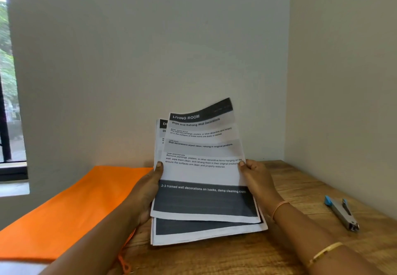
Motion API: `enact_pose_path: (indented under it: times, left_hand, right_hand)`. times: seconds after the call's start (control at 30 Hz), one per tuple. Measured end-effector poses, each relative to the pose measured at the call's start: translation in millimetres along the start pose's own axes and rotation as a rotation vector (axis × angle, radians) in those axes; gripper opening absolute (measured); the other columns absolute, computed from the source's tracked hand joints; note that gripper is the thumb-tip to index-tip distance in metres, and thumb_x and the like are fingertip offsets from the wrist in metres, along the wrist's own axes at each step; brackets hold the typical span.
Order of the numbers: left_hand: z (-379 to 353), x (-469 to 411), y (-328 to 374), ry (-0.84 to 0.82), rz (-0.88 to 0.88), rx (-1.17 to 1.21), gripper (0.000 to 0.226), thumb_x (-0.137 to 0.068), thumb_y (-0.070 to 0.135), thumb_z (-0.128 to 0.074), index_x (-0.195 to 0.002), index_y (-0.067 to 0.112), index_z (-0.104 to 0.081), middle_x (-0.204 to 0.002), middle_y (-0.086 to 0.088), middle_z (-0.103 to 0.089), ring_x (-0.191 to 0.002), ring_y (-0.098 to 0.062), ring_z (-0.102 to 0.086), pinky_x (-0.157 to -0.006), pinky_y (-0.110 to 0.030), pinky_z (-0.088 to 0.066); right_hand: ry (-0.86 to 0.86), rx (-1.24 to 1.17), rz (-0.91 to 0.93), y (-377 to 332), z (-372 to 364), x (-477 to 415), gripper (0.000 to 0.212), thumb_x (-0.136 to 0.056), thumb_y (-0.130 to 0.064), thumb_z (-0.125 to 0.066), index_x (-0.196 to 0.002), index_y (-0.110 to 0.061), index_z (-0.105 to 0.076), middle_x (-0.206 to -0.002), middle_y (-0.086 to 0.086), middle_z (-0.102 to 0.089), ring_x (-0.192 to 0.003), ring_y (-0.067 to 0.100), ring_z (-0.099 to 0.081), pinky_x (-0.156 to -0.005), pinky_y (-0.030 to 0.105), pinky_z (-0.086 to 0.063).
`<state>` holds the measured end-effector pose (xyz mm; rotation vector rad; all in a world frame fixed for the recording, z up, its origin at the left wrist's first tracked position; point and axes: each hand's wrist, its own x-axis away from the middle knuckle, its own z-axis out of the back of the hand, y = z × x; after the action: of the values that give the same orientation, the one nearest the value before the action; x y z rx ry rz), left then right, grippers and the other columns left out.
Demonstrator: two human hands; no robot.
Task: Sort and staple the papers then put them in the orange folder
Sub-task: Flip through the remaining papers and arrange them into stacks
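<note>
A wooden table (300, 184) stands in a corner of pale walls. Above it, upright and tilted toward the camera, is a stack of papers (204, 180); its top sheet is headed "LIVING ROOM". The left hand (148, 191) grips the stack's left edge, thumb on front, and the right hand (256, 178) grips the right edge. Left lies the orange folder (71, 208). Right, well apart, lies the stapler (341, 212). A window (8, 81) shows far left.
</note>
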<state>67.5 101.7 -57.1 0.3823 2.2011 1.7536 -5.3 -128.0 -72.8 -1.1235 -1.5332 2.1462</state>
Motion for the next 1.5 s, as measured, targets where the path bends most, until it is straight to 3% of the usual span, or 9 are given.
enact_pose_path:
  times: [0.17,0.27,0.4,0.53,0.67,0.93,1.17,1.37,1.5]
  left_hand:
    - [5,-1,2,0.016,-0.02,-0.066,0.028,-0.098,0.038,-0.041,-0.099,0.017,-0.059,-0.097,-0.017,-0.07,-0.088,-0.036,-0.066,-0.078,-0.047,-0.053]
    - [18,-7,1,0.062,-0.067,-0.168,0.026,-0.099,0.038,-0.041,-0.103,0.018,-0.057,-0.097,-0.015,-0.069,-0.09,-0.036,-0.065,-0.082,-0.049,-0.053]
    - [28,-14,-6,0.169,-0.261,-0.637,0.031,-0.101,0.036,-0.033,-0.1,0.014,-0.055,-0.087,-0.005,-0.065,-0.077,-0.019,-0.061,-0.063,-0.028,-0.046]
    - [30,-16,-5,0.219,-0.362,-0.785,0.028,-0.102,0.033,-0.031,-0.102,0.014,-0.053,-0.079,0.002,-0.058,-0.07,-0.011,-0.053,-0.055,-0.02,-0.035]
    - [35,-16,0,0.293,-0.442,-0.784,0.026,-0.102,0.034,-0.031,-0.106,0.018,-0.051,-0.09,-0.003,-0.057,-0.076,-0.018,-0.05,-0.057,-0.023,-0.034]
    - [41,-18,5,0.368,-0.527,-0.708,0.026,-0.101,0.033,-0.033,-0.103,0.016,-0.052,-0.094,-0.005,-0.057,-0.084,-0.023,-0.05,-0.066,-0.032,-0.034]
    - [41,-17,6,0.387,-0.556,-0.682,0.027,-0.101,0.031,-0.034,-0.108,0.013,-0.053,-0.093,-0.005,-0.056,-0.077,-0.018,-0.049,-0.057,-0.019,-0.033]
    - [42,-16,6,0.412,-0.587,-0.657,0.032,-0.101,0.031,-0.033,-0.111,0.008,-0.054,-0.092,-0.005,-0.057,-0.072,-0.013,-0.049,-0.055,-0.017,-0.033]
    - [45,-19,7,0.447,-0.557,-0.589,0.035,-0.102,0.031,-0.032,-0.114,0.005,-0.054,-0.097,-0.007,-0.055,-0.085,-0.02,-0.047,-0.064,-0.028,-0.034]
  right_hand:
    - [0.001,0.234,0.056,5,11,-1,0.027,-0.102,-0.023,-0.038,-0.105,-0.013,-0.063,-0.103,0.004,-0.067,-0.09,0.02,-0.061,-0.065,0.02,-0.045]
    - [0.013,0.48,0.014,10,28,-7,0.025,-0.1,-0.016,-0.038,-0.11,-0.018,-0.06,-0.108,0.004,-0.065,-0.088,0.021,-0.059,-0.067,0.026,-0.046]
    - [0.034,0.741,-0.095,21,41,-14,0.02,-0.097,-0.016,-0.04,-0.105,-0.016,-0.059,-0.105,0.007,-0.064,-0.086,0.024,-0.058,-0.075,0.033,-0.048]
    - [0.044,0.812,-0.206,39,41,-21,0.024,-0.095,-0.023,-0.044,-0.112,-0.016,-0.06,-0.11,0.008,-0.063,-0.093,0.025,-0.059,-0.087,0.039,-0.05]
    - [0.003,0.886,-0.271,48,37,-23,0.037,-0.09,-0.026,-0.046,-0.127,-0.023,-0.052,-0.121,0.007,-0.057,-0.106,0.028,-0.056,-0.096,0.047,-0.045]
    - [0.036,0.948,-0.301,42,31,-19,0.035,-0.089,-0.026,-0.055,-0.123,-0.023,-0.054,-0.121,0.005,-0.057,-0.11,0.026,-0.055,-0.099,0.045,-0.043]
    - [-0.003,1.072,-0.293,43,34,-20,0.047,-0.09,-0.028,-0.05,-0.136,-0.03,-0.04,-0.134,0.007,-0.049,-0.12,0.027,-0.049,-0.102,0.046,-0.04]
    - [-0.028,1.126,-0.111,38,37,-13,0.062,-0.086,-0.029,-0.052,-0.142,-0.037,-0.029,-0.138,0.007,-0.047,-0.121,0.03,-0.049,-0.098,0.048,-0.043]
    - [-0.236,0.981,-0.035,27,26,-10,0.056,-0.09,-0.062,-0.035,-0.141,-0.04,-0.03,-0.146,0.006,-0.039,-0.131,0.03,-0.04,-0.106,0.055,-0.031]
